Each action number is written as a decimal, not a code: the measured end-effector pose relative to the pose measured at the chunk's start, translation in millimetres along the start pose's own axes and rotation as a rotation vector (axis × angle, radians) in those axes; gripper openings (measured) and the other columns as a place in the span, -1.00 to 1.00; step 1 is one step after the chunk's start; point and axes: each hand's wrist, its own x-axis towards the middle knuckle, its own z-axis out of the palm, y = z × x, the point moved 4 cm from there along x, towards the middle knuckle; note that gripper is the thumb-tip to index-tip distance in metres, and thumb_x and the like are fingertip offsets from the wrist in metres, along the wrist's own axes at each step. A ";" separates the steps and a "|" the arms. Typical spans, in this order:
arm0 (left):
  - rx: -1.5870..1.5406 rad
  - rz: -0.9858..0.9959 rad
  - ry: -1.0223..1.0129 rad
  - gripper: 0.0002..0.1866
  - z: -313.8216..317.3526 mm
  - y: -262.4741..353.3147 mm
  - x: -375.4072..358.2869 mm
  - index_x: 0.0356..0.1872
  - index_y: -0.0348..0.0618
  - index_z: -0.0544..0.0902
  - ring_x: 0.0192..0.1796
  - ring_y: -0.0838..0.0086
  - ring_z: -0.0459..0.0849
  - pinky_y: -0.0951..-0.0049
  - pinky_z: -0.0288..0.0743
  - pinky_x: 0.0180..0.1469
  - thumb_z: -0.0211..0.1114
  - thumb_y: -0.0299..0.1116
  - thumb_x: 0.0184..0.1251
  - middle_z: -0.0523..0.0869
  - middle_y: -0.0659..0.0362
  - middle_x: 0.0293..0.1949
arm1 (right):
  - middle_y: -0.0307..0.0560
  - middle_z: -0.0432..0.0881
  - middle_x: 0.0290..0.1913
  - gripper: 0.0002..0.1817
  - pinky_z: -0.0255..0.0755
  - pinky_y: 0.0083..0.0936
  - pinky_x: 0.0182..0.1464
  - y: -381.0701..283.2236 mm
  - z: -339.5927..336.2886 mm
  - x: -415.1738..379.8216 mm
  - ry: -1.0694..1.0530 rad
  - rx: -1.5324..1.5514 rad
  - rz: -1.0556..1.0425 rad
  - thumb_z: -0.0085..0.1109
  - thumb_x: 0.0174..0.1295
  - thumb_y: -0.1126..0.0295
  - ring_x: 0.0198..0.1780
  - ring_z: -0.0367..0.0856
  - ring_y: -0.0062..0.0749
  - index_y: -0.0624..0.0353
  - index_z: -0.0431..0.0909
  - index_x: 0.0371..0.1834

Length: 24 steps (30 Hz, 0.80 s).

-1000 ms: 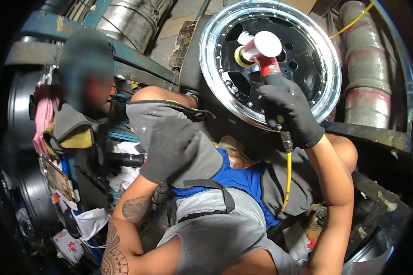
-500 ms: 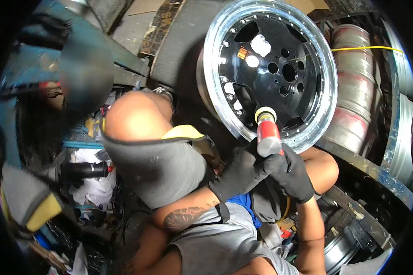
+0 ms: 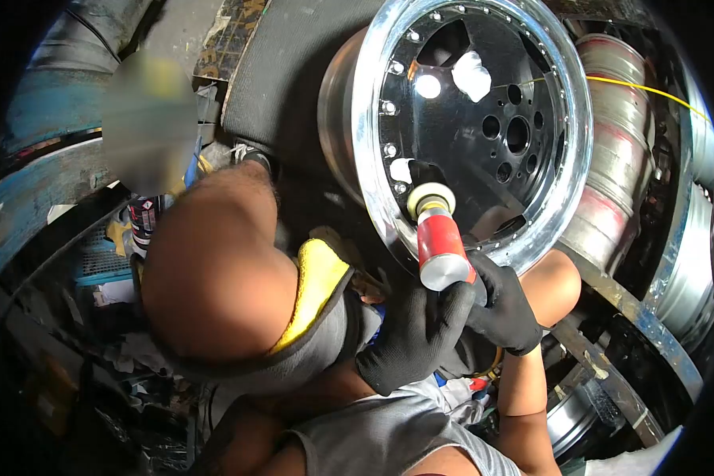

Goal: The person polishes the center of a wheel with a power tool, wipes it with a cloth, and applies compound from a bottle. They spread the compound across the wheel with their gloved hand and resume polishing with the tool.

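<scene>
A black-faced car wheel (image 3: 468, 174) with a shiny polished lip stands propped in front of my knees, its face toward me. Against its lower left face, near the inner edge of the lip, rests the pale yellow round pad of a small red polisher (image 3: 443, 244). My right hand (image 3: 504, 305), in a black glove, is wrapped round the polisher's grip below the red body. Also gloved in black, my left hand (image 3: 408, 337) closes on the tool from the left, thumb up beside its silver end. Small bolts line the wheel's rim.
A yellow cloth (image 3: 317, 278) with a dark edge lies over my left thigh. Silver wheel barrels (image 3: 611, 143) are stacked on a metal rack at the right. A thin yellow cable (image 3: 642, 87) runs across them. A dark mat (image 3: 285, 87) lies beyond my foot.
The polisher has moved left and slightly down along the wheel's lower edge, both hands with it. My left knee looks larger and the view has shifted; the wheel appears closer.
</scene>
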 end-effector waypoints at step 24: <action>-0.044 0.138 0.047 -0.79 -2.3 -16.8 -0.9 0.10 -0.27 0.58 0.07 0.36 0.69 0.35 0.55 0.12 0.20 -0.41 0.59 0.70 0.11 -0.04 | 0.22 0.72 -0.07 -0.34 0.53 -0.27 0.01 -5.6 7.7 0.4 0.079 -0.051 0.084 0.49 0.06 0.18 -0.01 0.73 0.18 0.27 0.54 0.21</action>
